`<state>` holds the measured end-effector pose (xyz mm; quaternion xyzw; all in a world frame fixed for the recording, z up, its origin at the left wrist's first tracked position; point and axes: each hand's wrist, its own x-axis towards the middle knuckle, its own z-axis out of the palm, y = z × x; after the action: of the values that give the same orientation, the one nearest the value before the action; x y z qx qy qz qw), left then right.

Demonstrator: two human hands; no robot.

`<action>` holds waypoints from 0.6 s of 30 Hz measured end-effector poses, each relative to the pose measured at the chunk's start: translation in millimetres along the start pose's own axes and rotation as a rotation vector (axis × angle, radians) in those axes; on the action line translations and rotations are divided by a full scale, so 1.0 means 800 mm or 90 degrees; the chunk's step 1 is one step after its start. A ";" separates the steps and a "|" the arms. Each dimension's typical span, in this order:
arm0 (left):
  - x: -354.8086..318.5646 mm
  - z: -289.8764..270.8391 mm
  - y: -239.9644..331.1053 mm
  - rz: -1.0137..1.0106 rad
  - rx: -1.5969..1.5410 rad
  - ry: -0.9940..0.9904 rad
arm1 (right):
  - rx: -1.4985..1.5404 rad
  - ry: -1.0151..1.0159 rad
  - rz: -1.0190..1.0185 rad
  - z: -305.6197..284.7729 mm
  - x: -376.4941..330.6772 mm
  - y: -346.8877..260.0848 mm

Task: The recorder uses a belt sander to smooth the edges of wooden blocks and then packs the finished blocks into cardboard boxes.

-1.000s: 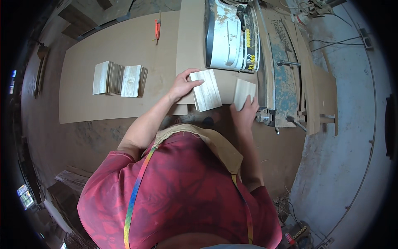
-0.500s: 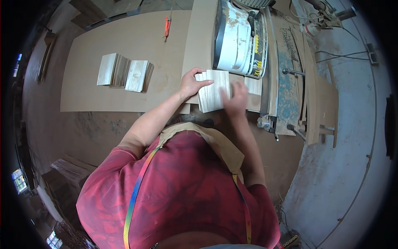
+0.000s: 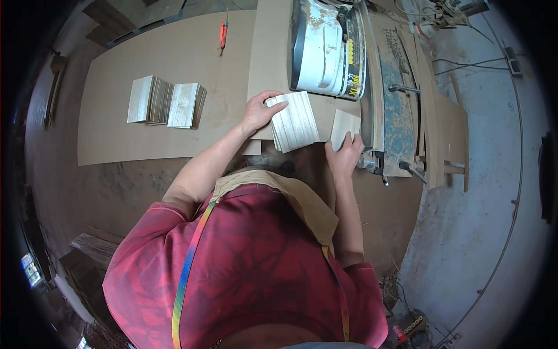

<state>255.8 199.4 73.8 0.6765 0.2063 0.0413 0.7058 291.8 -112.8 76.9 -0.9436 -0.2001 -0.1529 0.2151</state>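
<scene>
A fanned bundle of thin pale wooden slats (image 3: pixel 295 122) is at the front edge of the board-topped table. My left hand (image 3: pixel 260 111) grips its left side, thumb lying on top and fingers behind. To the right, my right hand (image 3: pixel 346 152) is closed on the near end of a single pale wooden piece (image 3: pixel 345 125), its fingertips over the lower edge. That piece lies tilted beside the machine. Two stacks of similar slats stand further left: one leaning stack (image 3: pixel 139 100) and another beside it (image 3: pixel 183 106).
A white, dusty machine housing (image 3: pixel 319 49) stands just beyond the slats. A blue-topped bench (image 3: pixel 392 87) with metal handles lies to the right, near a pale wall (image 3: pixel 459 244). An orange-red handled tool (image 3: pixel 222 36) rests at the back of the brown tabletop (image 3: pixel 116 142).
My right hand has left the bundle and moved right, taking hold of the single wooden piece, which is now turned and nearer. My left hand still holds the bundle, now fanned wider.
</scene>
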 end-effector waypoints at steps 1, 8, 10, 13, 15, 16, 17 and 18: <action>-0.002 -0.004 0.004 -0.003 -0.036 -0.032 | -0.048 0.031 -0.016 0.017 0.002 0.015; 0.014 -0.015 -0.005 0.015 -0.027 -0.081 | -0.040 0.112 -0.061 0.094 0.070 0.031; 0.010 0.002 -0.009 0.020 0.057 -0.034 | 0.063 0.065 -0.052 0.089 0.072 0.010; 0.008 0.009 -0.014 0.018 0.137 0.024 | 0.168 -0.010 -0.071 0.061 0.060 -0.068; 0.004 0.013 -0.009 0.001 0.133 0.034 | 0.167 -0.035 -0.099 0.039 0.029 -0.102; 0.005 0.015 -0.004 -0.005 0.134 0.035 | 0.172 -0.032 -0.083 0.034 0.020 -0.104; 0.005 0.016 0.002 -0.012 0.134 0.034 | 0.176 -0.027 -0.065 0.028 0.010 -0.103; 0.001 0.013 0.006 -0.014 0.134 0.030 | 0.147 -0.051 -0.035 0.020 -0.001 -0.089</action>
<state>261.6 190.3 78.5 0.7437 0.2334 0.0275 0.6259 262.5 -46.4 87.0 -0.9121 -0.2507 -0.0967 0.3097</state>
